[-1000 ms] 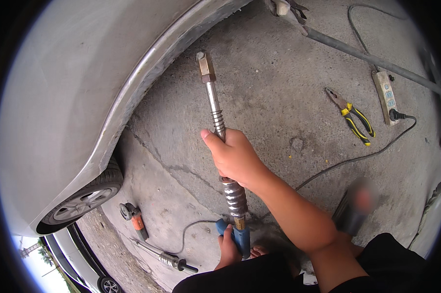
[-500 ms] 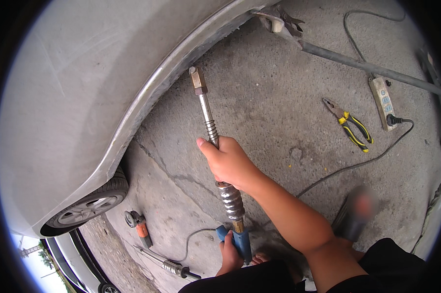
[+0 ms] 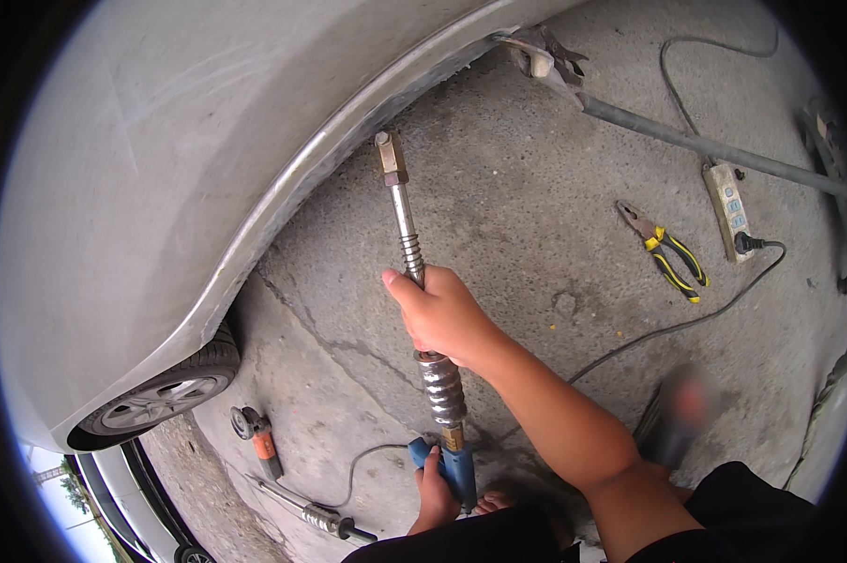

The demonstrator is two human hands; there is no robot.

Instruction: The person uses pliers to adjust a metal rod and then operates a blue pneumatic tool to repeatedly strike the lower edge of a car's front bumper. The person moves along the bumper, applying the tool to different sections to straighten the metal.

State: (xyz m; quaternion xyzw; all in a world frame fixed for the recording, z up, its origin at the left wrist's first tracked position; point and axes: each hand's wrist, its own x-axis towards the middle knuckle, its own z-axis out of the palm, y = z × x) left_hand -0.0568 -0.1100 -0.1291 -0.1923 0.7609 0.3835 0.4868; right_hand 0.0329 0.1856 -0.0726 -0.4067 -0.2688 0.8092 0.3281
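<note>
A slide hammer dent puller stretches upward from my lap area toward the car's lower edge. My right hand is wrapped round its middle, between the spring on the shaft and the ribbed metal weight. Low down, my left hand closes round the blue handle; part of its fingers is hidden. The brass-coloured tip sits close to the rim of the silver car panel. I cannot tell whether it touches.
Pliers and a power strip lie on the concrete at right. A metal bar runs from a clamp on the car's edge. An angle grinder and a second slide hammer lie near the wheel.
The dent puller's tip has shifted slightly right and down in the picture. The view has moved a little; both hands keep their grip.
</note>
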